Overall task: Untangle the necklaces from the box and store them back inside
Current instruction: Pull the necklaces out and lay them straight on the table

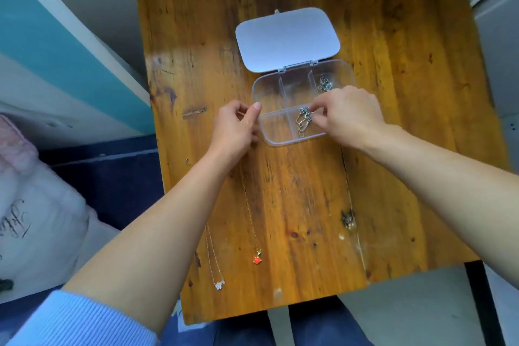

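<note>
A clear compartment box [269, 90] lies open on the wooden table [393, 121], its white lid [286, 38] folded back. My right hand [348, 115] pinches a silver chain [302, 121] that hangs into the box's near middle compartment. Another silver chain [324, 84] sits bundled in the far right compartment. My left hand [237, 129] rests at the box's left edge, thumb on the rim. On the table near me lie a gold necklace with a red pendant [257, 259], a silver necklace with a flower pendant [219, 284] and a dark pendant necklace [348, 219].
The table's left edge borders a blue rug and a pale pink pillow [33, 219]. A white cabinet [494, 36] stands at the right. A dark table leg [480, 303] shows near the right front corner.
</note>
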The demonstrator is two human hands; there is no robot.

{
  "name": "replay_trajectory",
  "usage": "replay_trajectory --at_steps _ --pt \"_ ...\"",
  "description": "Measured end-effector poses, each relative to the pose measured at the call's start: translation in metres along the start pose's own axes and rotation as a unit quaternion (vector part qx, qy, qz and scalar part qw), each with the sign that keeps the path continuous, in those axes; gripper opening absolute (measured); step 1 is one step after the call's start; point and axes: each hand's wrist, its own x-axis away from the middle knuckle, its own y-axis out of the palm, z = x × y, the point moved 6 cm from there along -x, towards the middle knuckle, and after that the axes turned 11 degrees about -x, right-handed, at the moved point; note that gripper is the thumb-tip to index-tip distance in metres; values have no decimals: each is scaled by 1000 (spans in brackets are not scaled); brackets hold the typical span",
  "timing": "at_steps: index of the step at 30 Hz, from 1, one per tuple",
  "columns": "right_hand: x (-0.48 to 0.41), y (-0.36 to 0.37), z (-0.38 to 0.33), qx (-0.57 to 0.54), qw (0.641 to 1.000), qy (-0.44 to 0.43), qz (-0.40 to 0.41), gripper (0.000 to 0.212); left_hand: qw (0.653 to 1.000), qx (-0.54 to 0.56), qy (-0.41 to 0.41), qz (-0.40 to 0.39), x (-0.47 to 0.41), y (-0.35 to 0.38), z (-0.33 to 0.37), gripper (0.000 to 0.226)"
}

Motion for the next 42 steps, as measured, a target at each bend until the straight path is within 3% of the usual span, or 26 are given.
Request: replay_trajectory --at_steps 4,8,16,19,28,30,36,39,42 --pt "-13 7 -10 195 978 -66 -40 24 1000 21 -11 -6 -2 0 -4 34" --pt "-16 8 -18 264 959 -85 -65 16 999 28 -17 -13 -2 0 -3 36" --pt "-16 12 -17 271 955 -104 -64 20 999 28 -20 -11 0 -1 -3 36" --pt "-16 15 -15 242 961 -118 -61 9 999 33 -20 -14 1 0 -3 36" --pt "-19 11 -11 229 969 -90 -32 5 999 33 -22 -20 0 0 -4 35" --pt "-21 12 -13 215 972 -77 -47 1 999 35 -25 -18 0 1 -5 35" --pt "-16 8 -10 171 981 -49 -72 19 999 31 -31 -20 1 0 -4 37" --pt "-10 -7 -2 48 997 -18 -57 11 999 28 -34 -19 2 0 -4 37" --pt "7 -27 10 -163 986 15 -25 8 999 23 -35 -8 3 -2 -2 35"
